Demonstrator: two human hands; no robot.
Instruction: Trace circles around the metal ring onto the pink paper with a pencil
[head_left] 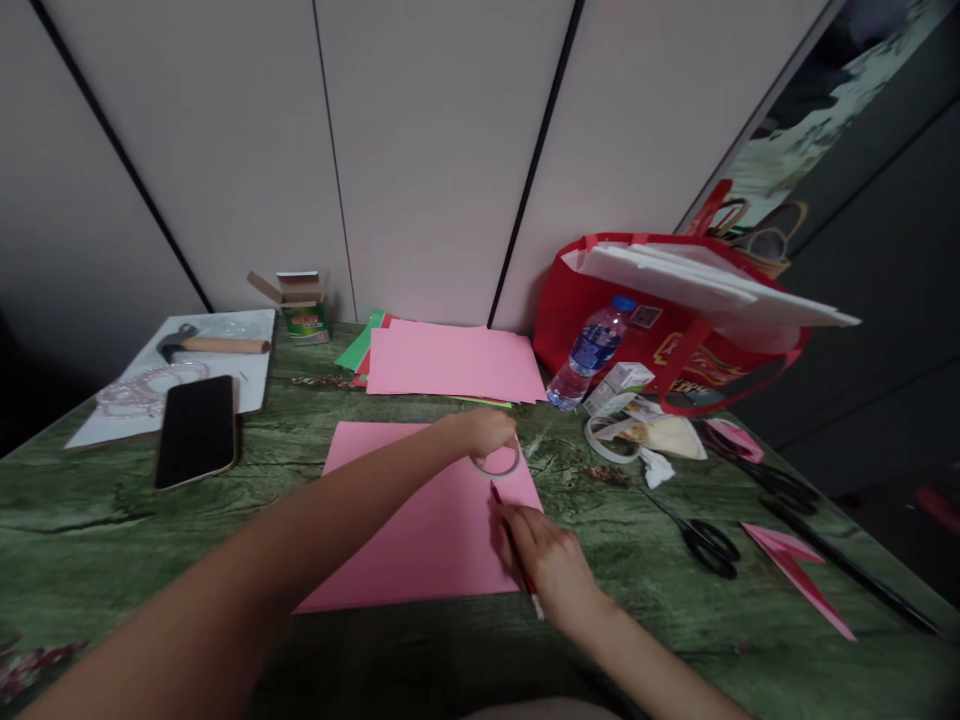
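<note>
A sheet of pink paper point(420, 540) lies on the table in front of me, apparently with another beneath it. My left hand point(493, 432) reaches across to its upper right corner, fingers closed on a thin round ring point(501, 475) that rests flat there; pink shows through the middle. Just below, my right hand point(551, 565) grips a dark red pencil point(523, 570). Its dark tip points up at the ring's lower edge, and a small gap seems to lie between them. The left fingertips are partly hidden.
A phone point(196, 432), a hammer point(225, 345) and a small box point(306, 318) stand or lie left. Behind is a pink paper stack point(457, 362). To the right are a bottle point(592, 350), red bag point(551, 300), tape roll point(600, 448) and black-handled scissors point(709, 545).
</note>
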